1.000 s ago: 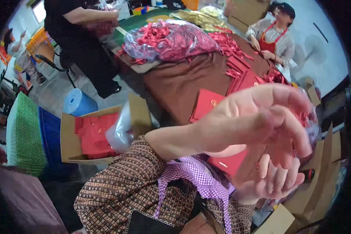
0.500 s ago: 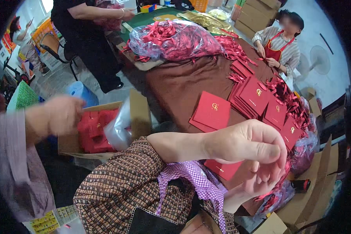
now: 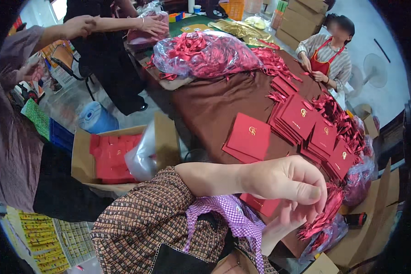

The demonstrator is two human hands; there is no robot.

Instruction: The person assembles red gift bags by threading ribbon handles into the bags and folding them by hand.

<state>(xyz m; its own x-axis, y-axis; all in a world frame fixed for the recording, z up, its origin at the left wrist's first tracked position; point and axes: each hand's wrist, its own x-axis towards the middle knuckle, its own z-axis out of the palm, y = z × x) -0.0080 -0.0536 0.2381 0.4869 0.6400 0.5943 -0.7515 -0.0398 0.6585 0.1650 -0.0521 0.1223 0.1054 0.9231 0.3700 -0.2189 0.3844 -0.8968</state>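
Now that a co-worker's hand [image 3: 80, 27] has moved away from the carton [image 3: 164, 141], only the half-curled left hand [image 3: 287, 180] and mostly hidden right hand [image 3: 299, 215], its openness unclear, are near the red bag [image 3: 263, 208] by the surface [image 3: 205, 109]'s near edge; neither's hold can be told.

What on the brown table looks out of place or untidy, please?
Nothing looks clearly damaged. Red ribbons lie loose and tangled beside the bulging clear plastic bag, and the stacked flat red pieces are fanned unevenly, their edges not lined up. This may be normal here.
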